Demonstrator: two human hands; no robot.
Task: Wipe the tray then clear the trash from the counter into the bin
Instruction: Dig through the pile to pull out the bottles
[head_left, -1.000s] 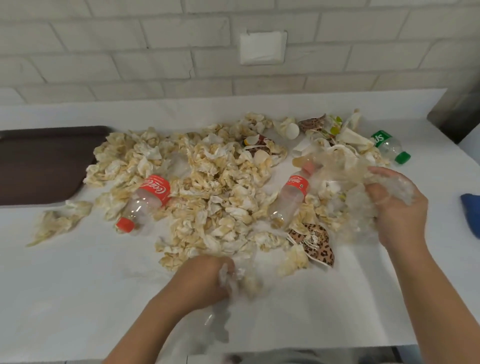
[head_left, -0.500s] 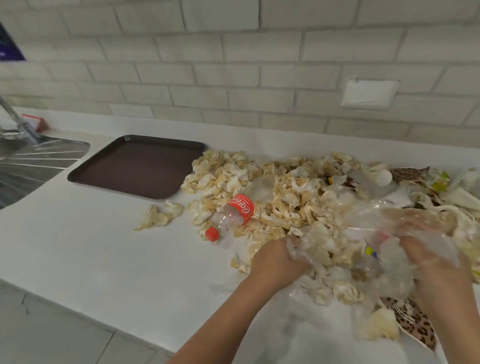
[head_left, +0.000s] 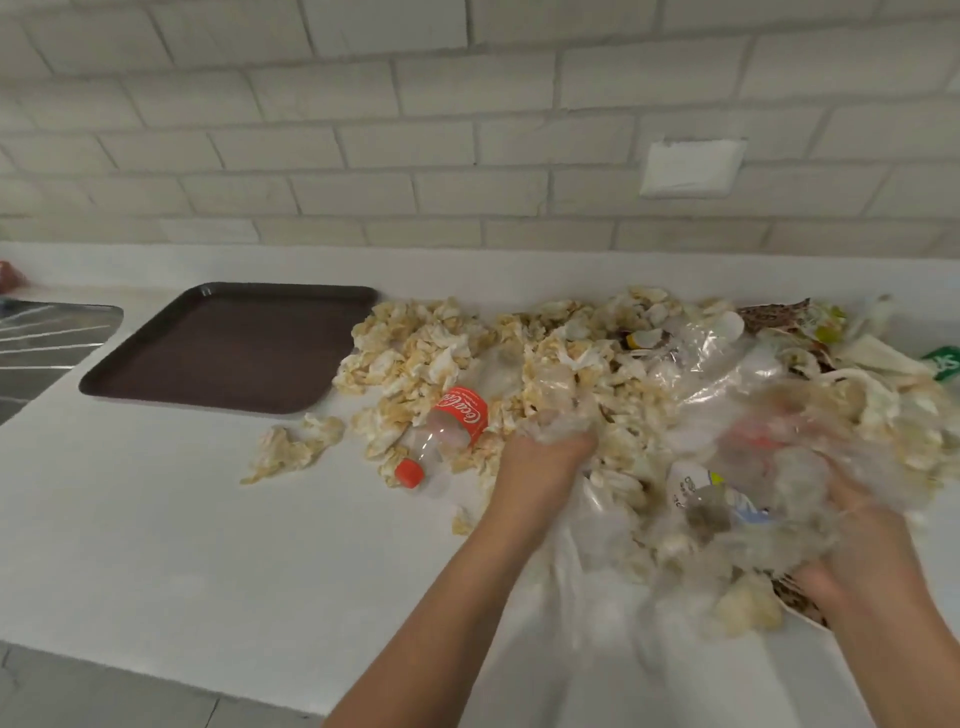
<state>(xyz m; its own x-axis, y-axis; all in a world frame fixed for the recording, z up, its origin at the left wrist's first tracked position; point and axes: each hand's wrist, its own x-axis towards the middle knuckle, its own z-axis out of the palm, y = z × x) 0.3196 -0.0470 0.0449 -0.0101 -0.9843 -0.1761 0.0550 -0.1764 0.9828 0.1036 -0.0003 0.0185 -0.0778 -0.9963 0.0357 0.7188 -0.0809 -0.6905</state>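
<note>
Left hand (head_left: 545, 467) and right hand (head_left: 857, 540) fingers clutch the clear plastic bag (head_left: 722, 379). It looks flimsy and slippery, so bunch its rim; crumpled napkins (head_left: 415, 343) beyond look feather-light.

Brown tray (head_left: 228, 348) flat beside heaped trash (head_left: 561, 364) on counter (head_left: 156, 519)

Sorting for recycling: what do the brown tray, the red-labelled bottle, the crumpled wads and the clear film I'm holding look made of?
Brown tray: probably moulded plastic, matte, with a raised rounded rim.
Red-labelled bottle: thin clear plastic, see-through body, glossy red cap.
Crumpled wads: likely paper napkins, soft creases, yellowish stains.
Clear film: thin glossy plastic, see-through, wrinkled.
</note>
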